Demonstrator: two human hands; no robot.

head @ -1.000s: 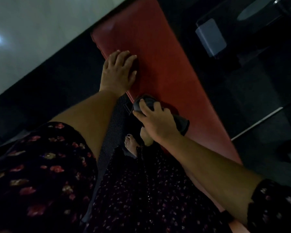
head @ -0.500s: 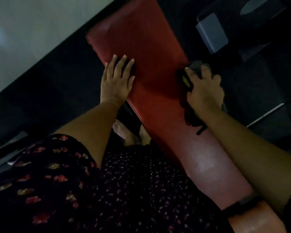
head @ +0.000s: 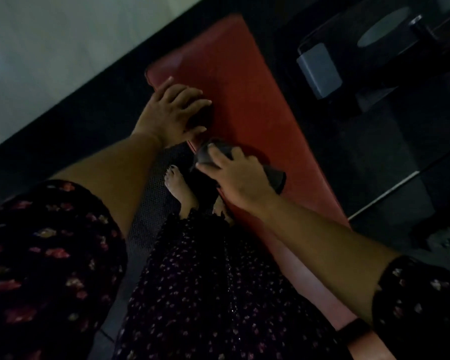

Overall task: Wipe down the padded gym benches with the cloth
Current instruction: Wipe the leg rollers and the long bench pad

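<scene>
The red padded bench (head: 244, 100) ran across the view from about eleven o'clock to five o'clock. The left hand (head: 170, 113) lay flat on its near long edge, close to the far end, with its fingers straight and spread wide, holding nothing. Just beside it, at about five o'clock, the right hand (head: 238, 175) held the dark cloth (head: 276, 178) bunched under the palm. Its fingers and thumb were curled round the front of the cloth, and it pressed the cloth onto the pad at that same near edge. One corner of the cloth stuck out from under the hand toward three o'clock.

At seven o'clock from the right hand, below the bench edge, a bare foot (head: 178, 188) stood on a dark dotted mat (head: 151, 203). A dark flowered dress (head: 205, 294) filled the lower part of the view. At two o'clock from the bench, well apart, sat a grey block (head: 320, 71) on gear too dim to make out. A pale surface (head: 50, 48) lay off at ten o'clock.
</scene>
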